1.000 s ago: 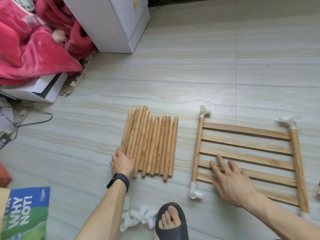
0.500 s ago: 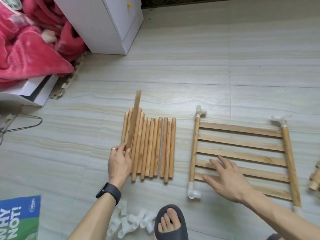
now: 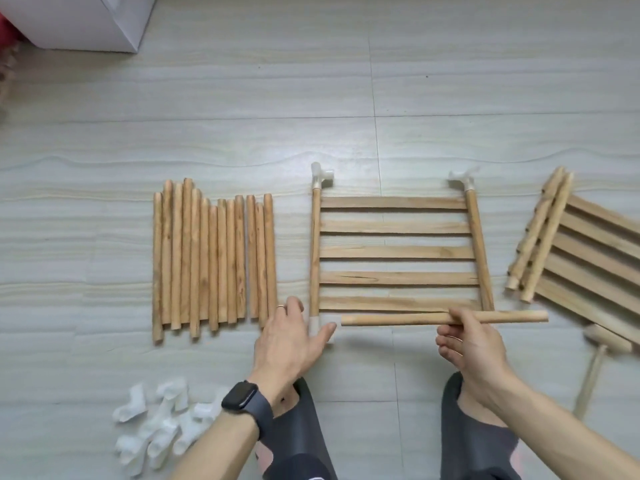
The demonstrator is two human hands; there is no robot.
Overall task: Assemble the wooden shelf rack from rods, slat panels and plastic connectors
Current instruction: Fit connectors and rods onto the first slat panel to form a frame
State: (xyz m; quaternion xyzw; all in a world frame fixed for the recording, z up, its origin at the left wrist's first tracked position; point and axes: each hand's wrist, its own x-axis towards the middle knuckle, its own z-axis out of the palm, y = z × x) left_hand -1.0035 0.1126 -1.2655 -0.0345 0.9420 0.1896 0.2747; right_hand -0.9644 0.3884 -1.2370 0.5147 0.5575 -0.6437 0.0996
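A slat panel (image 3: pixel 398 252) lies flat on the floor with white plastic connectors at its far corners (image 3: pixel 321 176) and its near left corner (image 3: pixel 327 322). My right hand (image 3: pixel 467 337) grips a wooden rod (image 3: pixel 398 319) held level along the panel's near edge, its left end next to the near left connector. My left hand (image 3: pixel 294 336) rests around that connector, fingers spread and thumb under it. A row of several loose rods (image 3: pixel 213 258) lies to the left.
A pile of white connectors (image 3: pixel 156 427) sits at the lower left. A second slat panel with rods (image 3: pixel 581 247) lies at the right, a small wooden mallet (image 3: pixel 602 358) below it. A white cabinet (image 3: pixel 79 22) stands at the top left. My two slippered feet are at the bottom.
A rod lifted from the loose row by my left hand is now in my right hand, level at the panel's near edge. My left hand has moved right to the near left connector.
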